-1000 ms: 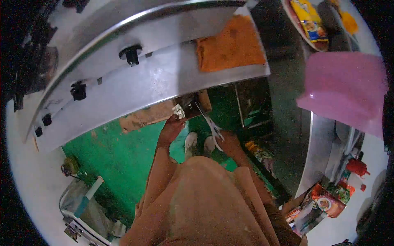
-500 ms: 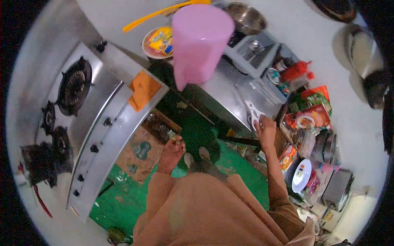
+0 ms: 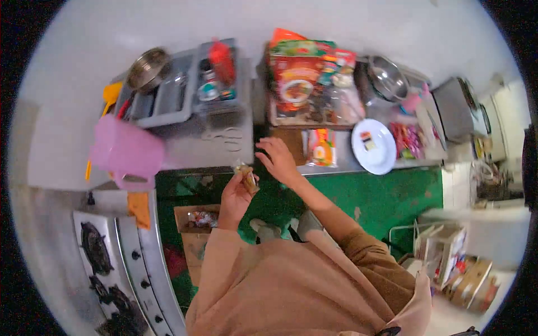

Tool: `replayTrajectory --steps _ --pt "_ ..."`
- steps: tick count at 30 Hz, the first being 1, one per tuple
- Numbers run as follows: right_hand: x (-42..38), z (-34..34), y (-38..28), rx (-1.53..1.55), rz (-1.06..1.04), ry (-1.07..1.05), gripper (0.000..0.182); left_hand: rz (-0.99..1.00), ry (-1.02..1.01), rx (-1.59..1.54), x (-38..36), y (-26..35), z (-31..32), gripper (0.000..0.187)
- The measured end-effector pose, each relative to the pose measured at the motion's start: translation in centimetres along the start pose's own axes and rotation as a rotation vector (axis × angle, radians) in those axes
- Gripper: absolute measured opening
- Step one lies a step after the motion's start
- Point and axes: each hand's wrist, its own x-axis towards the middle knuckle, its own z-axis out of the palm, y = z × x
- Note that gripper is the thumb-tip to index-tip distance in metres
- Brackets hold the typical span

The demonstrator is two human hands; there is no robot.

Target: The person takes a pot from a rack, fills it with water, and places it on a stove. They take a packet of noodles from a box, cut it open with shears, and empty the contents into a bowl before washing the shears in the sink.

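Note:
My left hand [image 3: 240,193] pinches a small crinkled packet [image 3: 247,178], its print too blurred to read. To its right, my right hand [image 3: 276,158] has its fingers spread over the counter's front edge, with nothing in them. White-handled scissors [image 3: 227,137] lie on the metal counter [image 3: 190,147], just left of my right hand. An orange and yellow noodle packet [image 3: 322,148] is on the counter to the right of that hand, beside a white plate [image 3: 374,147] with a small packet on it.
A pink pitcher [image 3: 126,147], a grey utensil tray [image 3: 172,106] and a steel bowl [image 3: 148,70] stand at the left. Food packets [image 3: 297,75] fill a tray at the back. The stove [image 3: 95,246] is lower left, near an open cardboard box [image 3: 193,238].
The view has swung to the right along the counter. My right hand has come off the scissors, which stay on the counter. My left hand has risen with the packet towards the counter edge.

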Motion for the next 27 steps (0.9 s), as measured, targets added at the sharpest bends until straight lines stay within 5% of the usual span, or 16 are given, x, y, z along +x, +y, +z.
replayTrajectory --steps 5,10,14,16,18,21,23,27 --pt "-9.8 -14.6 7.6 -0.013 0.232 0.192 0.011 -0.196 -0.001 0.224 8.9 -12.4 6.1 0.025" --pt "-15.4 -27.0 16.4 -0.022 0.741 0.278 0.013 -0.334 -0.081 0.284 17.0 -24.8 9.9 0.022" --pt "-15.4 -27.9 24.9 -0.124 0.486 0.134 0.018 -0.457 -0.12 0.096 20.1 -29.9 10.9 0.022" --pt "-13.9 -25.6 27.4 -0.32 0.318 0.064 0.036 -0.376 -0.094 0.073 20.2 -30.9 10.8 0.021" --pt "-13.2 -24.1 28.4 -0.407 0.446 -0.09 0.059 -0.32 -0.037 0.117 19.5 -31.2 11.5 0.022" --pt "-11.3 -24.8 28.0 -0.473 0.52 -0.167 0.055 -0.308 0.026 0.098 19.1 -31.3 11.0 0.024" --pt "-11.1 -25.1 28.6 -0.333 0.662 -0.214 0.055 -0.288 0.067 0.113 19.1 -31.9 10.0 0.025" --pt "-10.1 -27.0 29.5 0.108 0.595 -0.193 0.051 -0.233 0.152 0.12 19.5 -32.3 9.7 0.022"
